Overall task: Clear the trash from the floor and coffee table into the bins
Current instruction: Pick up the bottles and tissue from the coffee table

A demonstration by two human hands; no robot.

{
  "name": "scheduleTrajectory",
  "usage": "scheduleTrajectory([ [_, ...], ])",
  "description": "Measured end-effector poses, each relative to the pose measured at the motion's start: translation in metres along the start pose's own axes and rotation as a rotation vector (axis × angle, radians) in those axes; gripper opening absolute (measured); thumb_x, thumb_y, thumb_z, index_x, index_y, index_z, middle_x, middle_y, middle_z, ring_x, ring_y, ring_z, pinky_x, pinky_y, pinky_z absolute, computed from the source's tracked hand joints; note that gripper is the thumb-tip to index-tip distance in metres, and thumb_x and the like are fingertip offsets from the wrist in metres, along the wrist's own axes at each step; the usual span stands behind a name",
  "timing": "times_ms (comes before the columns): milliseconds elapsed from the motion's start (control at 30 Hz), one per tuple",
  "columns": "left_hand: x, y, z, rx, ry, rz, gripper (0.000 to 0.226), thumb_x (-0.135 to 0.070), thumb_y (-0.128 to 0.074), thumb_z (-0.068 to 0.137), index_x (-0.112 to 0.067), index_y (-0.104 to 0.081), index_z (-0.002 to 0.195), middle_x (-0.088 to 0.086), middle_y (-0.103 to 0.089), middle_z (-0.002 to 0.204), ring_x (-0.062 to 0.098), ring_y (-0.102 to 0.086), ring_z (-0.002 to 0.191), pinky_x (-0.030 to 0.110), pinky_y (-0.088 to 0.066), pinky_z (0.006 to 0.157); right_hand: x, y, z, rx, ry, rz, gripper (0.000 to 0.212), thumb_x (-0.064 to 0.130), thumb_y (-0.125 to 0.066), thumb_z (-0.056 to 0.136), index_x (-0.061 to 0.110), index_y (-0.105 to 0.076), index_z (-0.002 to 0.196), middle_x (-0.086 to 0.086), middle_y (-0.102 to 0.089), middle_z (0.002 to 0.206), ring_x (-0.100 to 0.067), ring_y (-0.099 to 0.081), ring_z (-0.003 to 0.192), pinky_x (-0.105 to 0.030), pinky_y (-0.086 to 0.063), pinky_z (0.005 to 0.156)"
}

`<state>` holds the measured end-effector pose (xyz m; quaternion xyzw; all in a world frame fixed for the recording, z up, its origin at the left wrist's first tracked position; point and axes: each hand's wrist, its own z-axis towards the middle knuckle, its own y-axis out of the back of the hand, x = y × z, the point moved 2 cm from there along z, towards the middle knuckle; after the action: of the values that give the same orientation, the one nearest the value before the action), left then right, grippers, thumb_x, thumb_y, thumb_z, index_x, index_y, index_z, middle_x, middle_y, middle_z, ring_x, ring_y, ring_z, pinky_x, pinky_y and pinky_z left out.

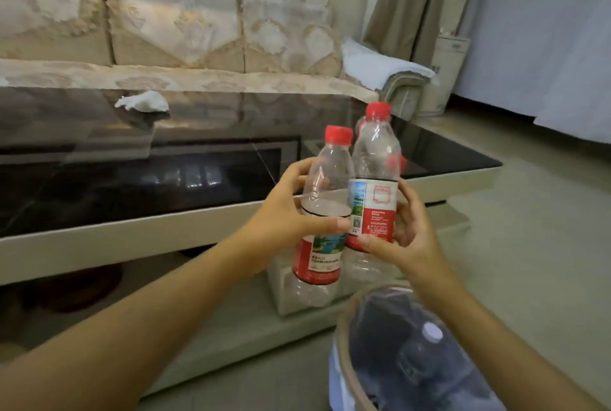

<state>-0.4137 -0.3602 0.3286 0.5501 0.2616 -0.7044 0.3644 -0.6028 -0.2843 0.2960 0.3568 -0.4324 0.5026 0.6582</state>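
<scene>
Two empty clear plastic bottles with red caps and red labels are held upright side by side in front of the coffee table (132, 222). My left hand (287, 209) grips the nearer, lower bottle (322, 212). My right hand (396, 238) grips the taller-looking bottle (375, 179). Another red cap shows behind that bottle; I cannot tell what it belongs to. A crumpled white tissue (143, 102) lies on the table's dark glass top at the back left. Below my right arm stands a bin (344, 344) lined with a bluish bag, with a white-capped bottle (426, 341) inside.
A patterned cream sofa (172, 23) runs behind the table, with a white towel (377, 63) on its armrest. Curtains and a small white cabinet (449, 70) stand at the back right. Pale floor tiles (535, 212) stretch to the right of the table.
</scene>
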Motion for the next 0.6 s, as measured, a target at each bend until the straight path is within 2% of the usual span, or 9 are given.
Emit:
scheduleTrajectory([
  [100,0.031,-0.048,-0.002,-0.001,0.037,-0.094,0.093,-0.015,-0.089,0.059,-0.046,-0.037,0.130,-0.009,-0.055,0.127,0.007,-0.064,0.103,0.024,-0.057,0.072,-0.011,0.037,-0.033,-0.070,-0.094,-0.058,0.099,0.028,-0.087,0.055,0.045,-0.035,0.138,0.010,-0.053,0.131,-0.015,-0.059,0.116,-0.038,-0.057,0.082],
  [200,0.067,-0.088,-0.010,0.008,0.111,-0.100,0.104,-0.016,-0.090,0.058,-0.053,-0.027,0.133,-0.008,-0.049,0.130,0.014,-0.059,0.110,0.033,-0.058,0.080,-0.030,0.067,-0.062,-0.109,-0.204,-0.136,0.106,0.033,-0.088,0.047,0.049,-0.033,0.136,0.007,-0.050,0.134,-0.018,-0.057,0.117,-0.044,-0.056,0.086],
  [233,0.078,-0.098,-0.013,0.024,0.145,-0.096,0.109,-0.018,-0.090,0.057,-0.057,-0.023,0.133,-0.011,-0.047,0.130,0.013,-0.058,0.110,0.031,-0.057,0.081,-0.036,0.074,-0.070,-0.112,-0.246,-0.160,0.109,0.033,-0.089,0.045,0.051,-0.031,0.136,0.008,-0.049,0.134,-0.018,-0.056,0.117,-0.045,-0.055,0.088],
  [333,0.101,-0.111,-0.018,0.063,0.211,-0.086,0.117,-0.019,-0.090,0.058,-0.058,-0.012,0.136,-0.019,-0.044,0.126,0.004,-0.056,0.105,0.021,-0.055,0.073,-0.056,0.087,-0.089,-0.089,-0.314,-0.212,0.114,0.029,-0.090,0.043,0.058,-0.026,0.133,0.014,-0.048,0.128,-0.011,-0.055,0.113,-0.030,-0.056,0.081],
  [400,0.111,-0.113,-0.020,0.049,0.246,-0.059,0.119,-0.016,-0.088,0.060,-0.055,-0.008,0.139,-0.016,-0.042,0.127,0.006,-0.055,0.106,0.022,-0.054,0.074,-0.069,0.087,-0.097,-0.073,-0.343,-0.241,0.117,0.025,-0.090,0.045,0.054,-0.023,0.137,0.017,-0.048,0.124,-0.007,-0.055,0.110,-0.024,-0.054,0.077],
  [467,0.117,-0.111,-0.023,0.030,0.285,-0.045,0.121,-0.014,-0.087,0.061,-0.055,-0.005,0.139,-0.018,-0.041,0.122,0.007,-0.053,0.104,0.024,-0.054,0.075,-0.083,0.083,-0.102,-0.075,-0.356,-0.260,0.117,0.017,-0.091,0.051,0.045,-0.022,0.142,0.013,-0.049,0.125,-0.008,-0.056,0.109,-0.025,-0.055,0.077],
  [533,0.120,-0.108,-0.024,0.014,0.290,-0.042,0.124,-0.014,-0.088,0.061,-0.053,-0.002,0.141,-0.016,-0.042,0.121,0.007,-0.053,0.105,0.026,-0.054,0.078,-0.093,0.079,-0.103,-0.097,-0.351,-0.229,0.112,0.011,-0.089,0.054,0.038,-0.026,0.142,0.007,-0.050,0.129,-0.012,-0.057,0.112,-0.026,-0.055,0.080],
  [600,0.117,-0.101,-0.021,-0.020,0.275,-0.023,0.122,-0.012,-0.088,0.060,-0.049,-0.005,0.141,-0.010,-0.044,0.122,0.006,-0.054,0.105,0.020,-0.055,0.070,-0.096,0.075,-0.098,-0.134,-0.320,-0.177,0.099,0.008,-0.086,0.058,0.038,-0.033,0.135,0.007,-0.053,0.127,-0.011,-0.056,0.113,-0.019,-0.054,0.075],
])
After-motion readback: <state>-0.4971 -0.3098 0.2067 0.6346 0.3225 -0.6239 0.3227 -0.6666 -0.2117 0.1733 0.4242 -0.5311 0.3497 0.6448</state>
